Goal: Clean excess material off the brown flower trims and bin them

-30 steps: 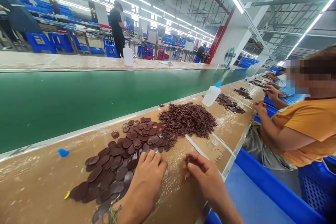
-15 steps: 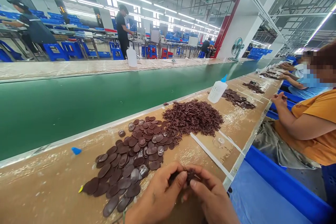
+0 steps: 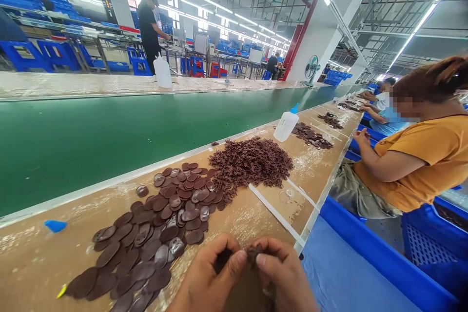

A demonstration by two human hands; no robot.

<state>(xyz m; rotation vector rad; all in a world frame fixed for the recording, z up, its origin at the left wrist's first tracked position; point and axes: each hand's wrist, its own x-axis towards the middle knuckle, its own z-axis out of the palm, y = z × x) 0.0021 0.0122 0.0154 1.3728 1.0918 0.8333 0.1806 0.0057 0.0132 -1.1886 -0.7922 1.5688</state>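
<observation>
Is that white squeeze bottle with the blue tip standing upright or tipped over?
Upright, leaning slightly. The squeeze bottle stands on its base on the bench, blue tip uppermost, beside the heap of brown pieces.

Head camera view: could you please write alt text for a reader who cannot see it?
Two bare hands, left hand and right hand, pinch a small dark brown piece together over a workbench. Flat brown discs and a heap of small brown parts lie beside a green conveyor belt.
</observation>
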